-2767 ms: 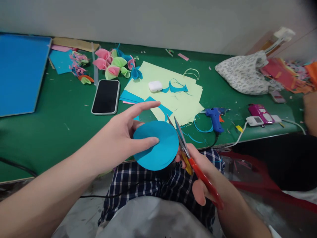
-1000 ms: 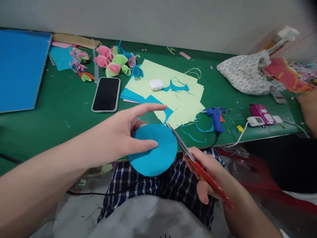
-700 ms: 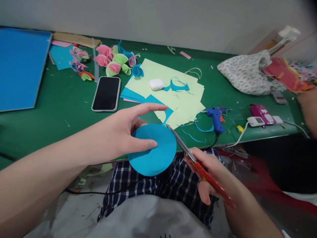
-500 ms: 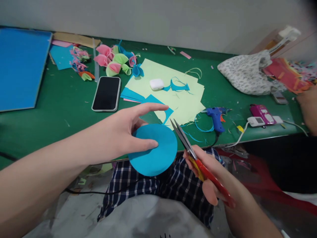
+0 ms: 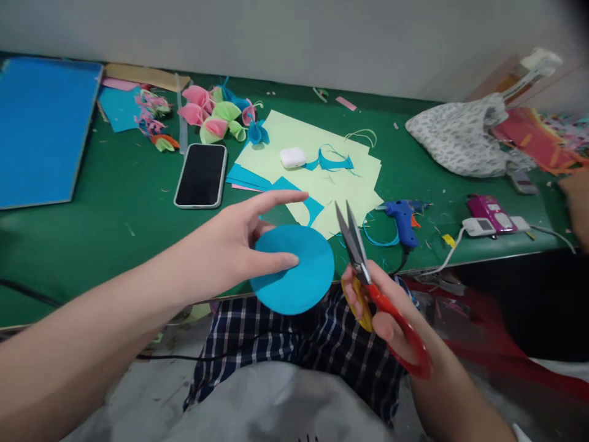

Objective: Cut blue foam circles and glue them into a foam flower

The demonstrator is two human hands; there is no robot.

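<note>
A round blue paper disc [image 5: 306, 285] is pinched in my left hand [image 5: 239, 242], thumb on top and the other fingers mostly hidden beneath; the index finger stretches out over the table. In my right hand [image 5: 386, 307] are scissors [image 5: 361, 264] with one red and one yellow handle. Their blades stand slightly apart, pointing up and away, to the right of the disc and not touching it. Beyond the disc lie light green paper sheets [image 5: 313, 141], with blue offcuts [image 5: 334, 162] and a small white case [image 5: 293, 158] on them.
A phone [image 5: 201, 176] and folded paper flowers [image 5: 214, 116] lie on the green table [image 5: 133, 178]. At left is a large blue board [image 5: 41, 129]. Rightward are a blue glue gun [image 5: 404, 218], a purple device [image 5: 491, 213], a patterned cloth bag [image 5: 460, 135] and another person's hand [image 5: 577, 196].
The scissors' blades have opened wider, and the scissors have tilted more upright. My left hand has turned the disc slightly and shifted it a little up and right.
</note>
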